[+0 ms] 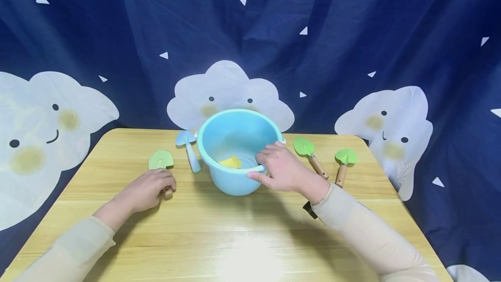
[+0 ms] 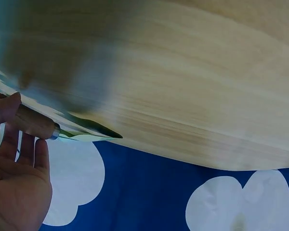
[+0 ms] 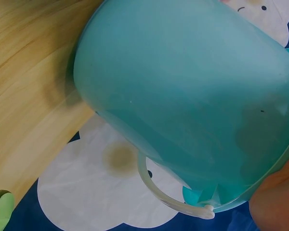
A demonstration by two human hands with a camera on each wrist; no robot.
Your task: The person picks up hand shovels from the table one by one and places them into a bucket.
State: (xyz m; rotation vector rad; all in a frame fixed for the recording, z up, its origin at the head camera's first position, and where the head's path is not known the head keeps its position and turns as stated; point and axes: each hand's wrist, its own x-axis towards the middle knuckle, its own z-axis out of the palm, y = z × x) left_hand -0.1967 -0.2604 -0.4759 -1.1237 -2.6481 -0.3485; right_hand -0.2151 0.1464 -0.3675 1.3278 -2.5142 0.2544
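A light-blue bucket point(image 1: 235, 182) stands upright at the middle of the table, with a small yellow piece point(image 1: 232, 162) inside it. My right hand point(image 1: 283, 168) grips the near right part of its rim, fingers over the inside and thumb outside. In the right wrist view the bucket wall point(image 3: 183, 96) fills most of the picture, and its pale carrying handle point(image 3: 159, 192) hangs at the side. To the left, my left hand point(image 1: 145, 190) holds a small garden trowel by its wooden handle point(image 2: 36, 122). Its green blade point(image 1: 160, 160) points away from me, over the table.
A blue toy trowel point(image 1: 192, 156) lies just left of the bucket. Right of it lie two green hand tools with wooden handles, one trowel point(image 1: 305, 146) and one more point(image 1: 346, 156). A dark blue curtain point(image 1: 242, 34) with clouds hangs behind the wooden table point(image 1: 188, 238).
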